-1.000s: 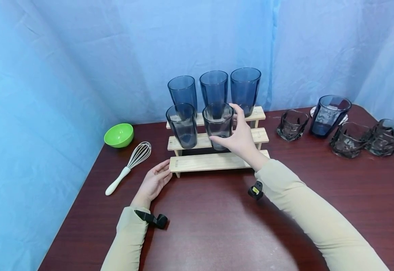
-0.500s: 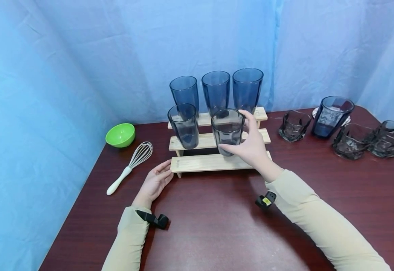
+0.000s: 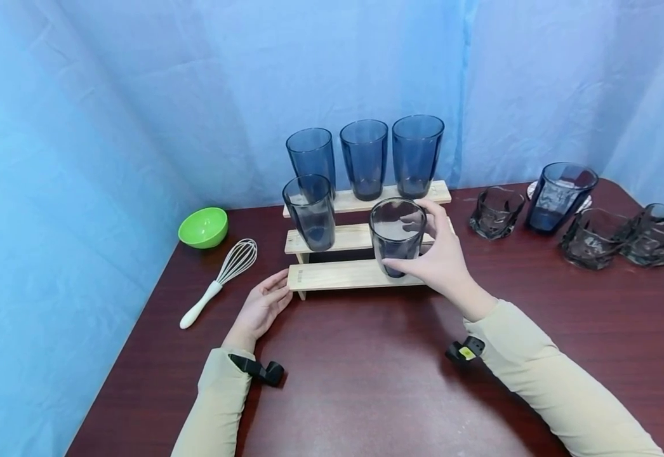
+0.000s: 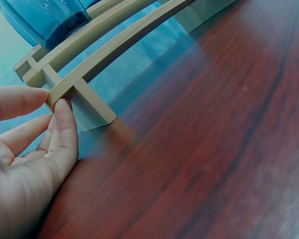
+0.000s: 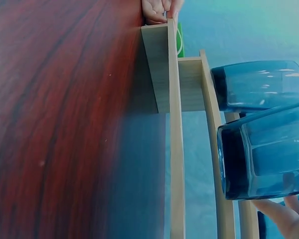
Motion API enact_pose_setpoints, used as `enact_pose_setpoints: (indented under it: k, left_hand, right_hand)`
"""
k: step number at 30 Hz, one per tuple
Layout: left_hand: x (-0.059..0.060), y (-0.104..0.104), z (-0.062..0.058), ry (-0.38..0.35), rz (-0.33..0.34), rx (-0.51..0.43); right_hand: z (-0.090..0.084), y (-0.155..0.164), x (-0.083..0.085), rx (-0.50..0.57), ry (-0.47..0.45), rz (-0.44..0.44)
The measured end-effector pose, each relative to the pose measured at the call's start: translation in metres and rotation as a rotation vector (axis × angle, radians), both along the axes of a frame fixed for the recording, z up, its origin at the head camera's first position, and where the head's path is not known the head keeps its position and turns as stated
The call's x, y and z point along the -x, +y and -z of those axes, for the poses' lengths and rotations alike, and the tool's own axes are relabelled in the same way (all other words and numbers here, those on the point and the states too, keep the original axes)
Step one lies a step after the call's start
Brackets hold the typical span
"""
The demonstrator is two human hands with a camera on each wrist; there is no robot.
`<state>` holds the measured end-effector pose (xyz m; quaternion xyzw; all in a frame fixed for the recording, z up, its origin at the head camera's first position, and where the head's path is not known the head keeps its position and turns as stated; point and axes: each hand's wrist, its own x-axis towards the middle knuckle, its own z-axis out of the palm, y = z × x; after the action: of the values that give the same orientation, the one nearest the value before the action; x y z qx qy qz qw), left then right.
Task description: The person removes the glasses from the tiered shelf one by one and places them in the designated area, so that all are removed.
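Two hands are seen at a three-step wooden rack (image 3: 338, 275) near the back edge of the dark red table (image 3: 366, 381). At the table's left edge a green bowl (image 3: 203, 226) and a whisk (image 3: 219, 279) are found. The left hand (image 3: 259, 310) is laid at the left end of the lowest step, whose corner is pinched between thumb and fingertips (image 4: 60, 107). One smoky glass (image 3: 311, 211) is placed on the middle step, three tall blue glasses (image 3: 364, 157) on the top step. The held glass (image 3: 397, 236) is kept upright, long axis vertical, mouth up, base just above the lowest step; it is a transparent grey-blue tumbler. It is gripped from its right side by the right hand (image 3: 443, 260), fingers curled round the wall. More glasses (image 3: 591, 236) are grouped near the right edge.
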<state>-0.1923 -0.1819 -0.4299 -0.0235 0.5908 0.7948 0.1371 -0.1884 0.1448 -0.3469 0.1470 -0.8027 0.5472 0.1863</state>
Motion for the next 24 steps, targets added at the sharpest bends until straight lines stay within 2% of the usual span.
enact_pose_setpoints:
  k: [5, 17, 21, 24]
  left_hand:
    - [0.001, 0.001, -0.002, 0.003, 0.006, 0.004]
    - [0.001, 0.0, -0.001, -0.006, -0.002, -0.004]
    - [0.0, 0.0, -0.001, -0.006, -0.01, -0.014]
    - [0.0, 0.0, -0.001, -0.001, -0.01, -0.024]
  right_hand:
    - [0.001, 0.009, -0.006, 0.029, -0.008, -0.025]
    - [0.001, 0.032, -0.017, 0.053, -0.007, 0.011]
    - [0.002, 0.041, -0.021, 0.011, -0.018, 0.043]
    - [0.004, 0.049, -0.025, -0.06, -0.029, 0.097]
